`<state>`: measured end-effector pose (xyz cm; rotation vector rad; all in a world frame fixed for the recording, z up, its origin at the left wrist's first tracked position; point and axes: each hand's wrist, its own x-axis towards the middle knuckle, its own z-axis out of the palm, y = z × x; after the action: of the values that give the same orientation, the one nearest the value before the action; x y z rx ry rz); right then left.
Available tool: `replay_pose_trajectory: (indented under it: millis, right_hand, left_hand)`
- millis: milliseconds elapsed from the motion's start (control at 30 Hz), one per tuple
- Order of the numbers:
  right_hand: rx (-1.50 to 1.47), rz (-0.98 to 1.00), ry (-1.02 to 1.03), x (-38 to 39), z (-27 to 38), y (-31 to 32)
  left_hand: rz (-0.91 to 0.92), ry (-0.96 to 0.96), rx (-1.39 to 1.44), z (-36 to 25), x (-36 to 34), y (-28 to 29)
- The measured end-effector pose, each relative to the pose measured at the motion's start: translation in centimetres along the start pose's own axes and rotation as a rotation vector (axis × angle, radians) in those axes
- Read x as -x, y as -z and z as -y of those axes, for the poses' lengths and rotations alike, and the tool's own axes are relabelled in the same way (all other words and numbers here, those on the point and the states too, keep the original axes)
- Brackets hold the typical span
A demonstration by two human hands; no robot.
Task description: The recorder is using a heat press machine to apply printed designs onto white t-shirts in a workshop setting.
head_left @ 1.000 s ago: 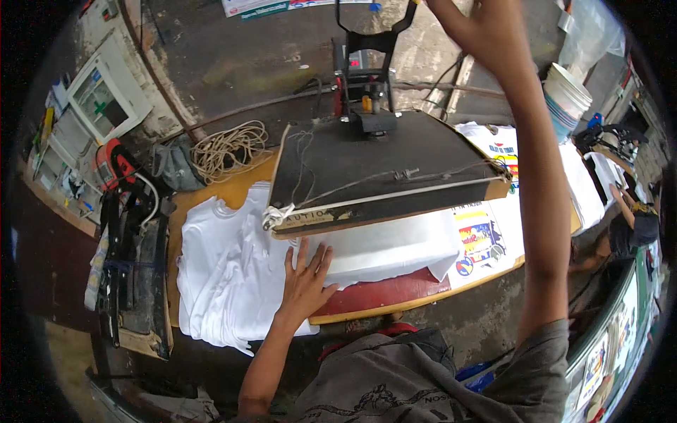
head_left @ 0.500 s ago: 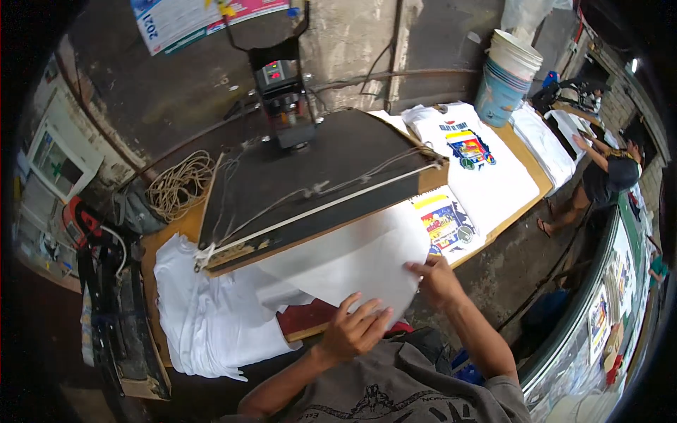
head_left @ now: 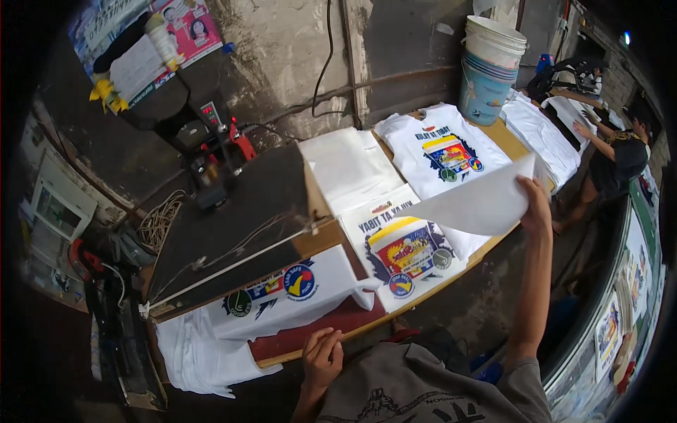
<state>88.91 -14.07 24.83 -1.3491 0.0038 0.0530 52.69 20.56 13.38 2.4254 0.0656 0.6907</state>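
Observation:
My right hand (head_left: 537, 204) pinches the right end of a white paper sheet (head_left: 486, 197), lifted over the table's right side. It partly covers a printed white T-shirt (head_left: 437, 144) lying behind it. My left hand (head_left: 323, 358), fingers loosely bent and holding nothing, hovers by the table's front edge near a dark red pad (head_left: 310, 328). Another white T-shirt (head_left: 321, 271), with a colourful print, lies on that pad, partly under the black plate of a heat press (head_left: 233, 211). Right of the press lies a sheet with a reversed colour print (head_left: 405, 257).
Blank white sheets (head_left: 345, 166) are stacked beside the press. Stacked buckets (head_left: 490, 70) stand at the table's back right. Coiled rope (head_left: 161, 222) lies behind the press at left. A co-worker (head_left: 624, 151) bends over a table at far right, beside a green-edged table (head_left: 585, 331) with prints.
My right hand has carried the paper sheet up and right, off the shirt, baring its print. My left hand has left the sheet and drawn back. The press plate has shifted left.

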Motion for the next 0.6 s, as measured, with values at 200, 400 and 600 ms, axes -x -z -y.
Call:
replay_pose_trajectory:
  millis: [200, 400, 600]
  right_hand:
    - [0.114, 0.047, 0.087, -11.2, -6.0, -12.8]
    - [-0.653, 0.210, -0.027, -15.7, -6.4, -23.9]
    - [-0.474, -0.026, -0.113, -14.4, -23.1, -20.9]
  left_hand:
    - [0.008, -0.058, -0.030, -5.2, -3.9, -4.8]
    - [-0.027, 0.153, -0.173, -6.1, -0.4, -5.6]
    - [-0.079, 0.508, -0.267, -8.1, 3.9, -4.9]
